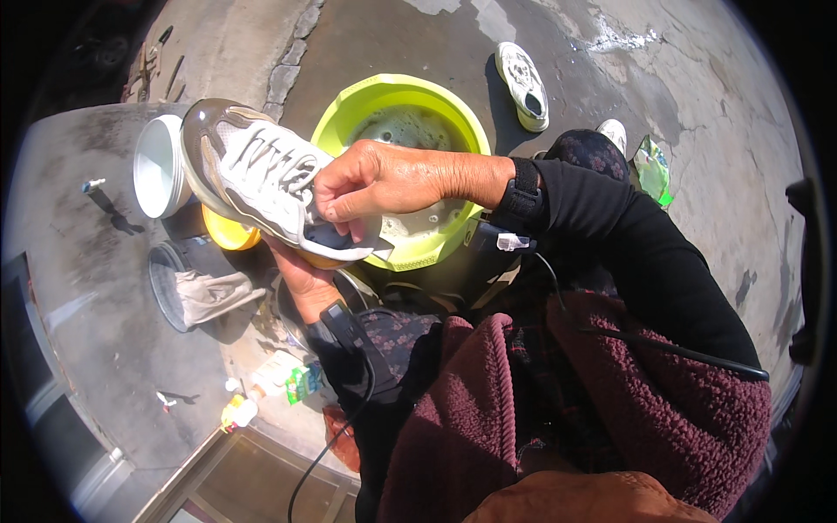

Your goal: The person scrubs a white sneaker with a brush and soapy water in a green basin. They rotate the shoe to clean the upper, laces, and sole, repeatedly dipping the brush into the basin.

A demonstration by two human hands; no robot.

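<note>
A white and grey-brown sneaker with loose-looking laces is held up at the left, its toe pointing up and left. My left hand grips it from below, near the heel; its fingers are partly hidden by the sole. My right hand is closed at the shoe's opening, fingers curled by the tongue and top laces; exactly what they pinch is hidden. Just behind the hands stands a yellow-green basin of foamy water, with my right wrist above it.
White sneakers lie on the concrete, one beyond the basin, another partly hidden by my knee. Near it is a green plastic packet. At left are a white bucket, a yellow container and a grey basin with a draped beige cloth.
</note>
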